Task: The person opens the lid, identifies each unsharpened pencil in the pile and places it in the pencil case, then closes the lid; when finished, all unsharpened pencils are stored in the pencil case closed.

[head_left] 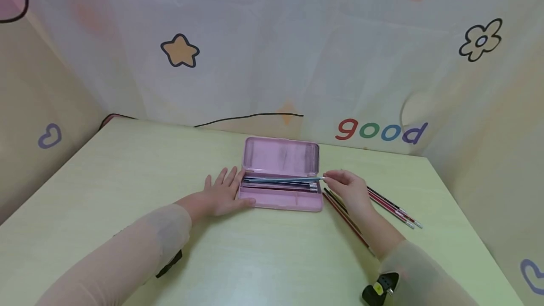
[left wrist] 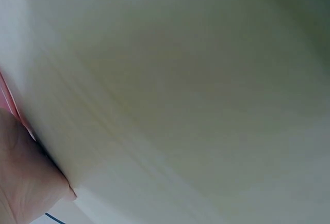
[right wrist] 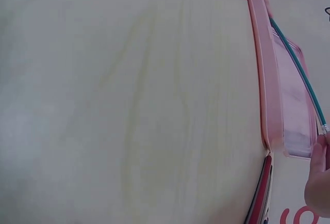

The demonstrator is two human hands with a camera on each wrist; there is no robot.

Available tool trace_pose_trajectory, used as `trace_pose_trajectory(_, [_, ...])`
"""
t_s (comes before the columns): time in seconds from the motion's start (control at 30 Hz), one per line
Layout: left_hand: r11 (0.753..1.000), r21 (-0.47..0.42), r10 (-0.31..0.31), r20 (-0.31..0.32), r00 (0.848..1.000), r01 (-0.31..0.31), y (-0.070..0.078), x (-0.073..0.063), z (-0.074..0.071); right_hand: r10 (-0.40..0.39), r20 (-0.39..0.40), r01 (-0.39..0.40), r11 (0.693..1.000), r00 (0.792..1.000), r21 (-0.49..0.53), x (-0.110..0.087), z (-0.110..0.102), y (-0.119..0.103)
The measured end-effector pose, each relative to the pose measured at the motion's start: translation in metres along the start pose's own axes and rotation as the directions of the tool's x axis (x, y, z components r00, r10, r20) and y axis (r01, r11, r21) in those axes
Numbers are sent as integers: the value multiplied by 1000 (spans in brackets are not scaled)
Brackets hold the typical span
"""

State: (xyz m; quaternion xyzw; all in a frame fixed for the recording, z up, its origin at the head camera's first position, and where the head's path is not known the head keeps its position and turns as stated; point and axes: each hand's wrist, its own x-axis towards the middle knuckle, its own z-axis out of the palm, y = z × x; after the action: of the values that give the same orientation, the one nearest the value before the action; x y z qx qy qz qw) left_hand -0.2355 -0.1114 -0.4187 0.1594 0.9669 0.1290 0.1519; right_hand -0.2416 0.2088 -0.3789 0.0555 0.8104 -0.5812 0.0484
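Observation:
An open pink pencil case (head_left: 268, 199) lies on the table with its lid tilted back and several dark pencils (head_left: 280, 187) inside. My right hand (head_left: 349, 191) pinches a teal pencil (head_left: 284, 180) by its end, and the pencil spans the case from right to left. In the right wrist view the teal pencil (right wrist: 299, 69) slants over the case (right wrist: 268, 79), with the fingers of the right hand (right wrist: 318, 182) at its silvery end. Fingers spread, my left hand (head_left: 223, 195) rests against the case's left side, its thumb on the front corner.
Several dark and red pencils lie to the right of the case: some (head_left: 344, 214) slant beneath the right forearm, others (head_left: 393, 208) lie beyond the wrist. A printed cloth (head_left: 272, 60) hangs behind the table (head_left: 127, 169).

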Motion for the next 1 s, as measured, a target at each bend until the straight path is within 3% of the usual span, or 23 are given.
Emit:
trace_pose_trajectory(0.37, [1000,6,-8,1,1000,8,-7,9,5,-63,-4,63,997,998,-54,5,10,-2])
trace_pose_trajectory(1.0, [1000,5,-5,8,1000,5,-2,2,1,-114,8,113,972,993,-205,12,17,4])
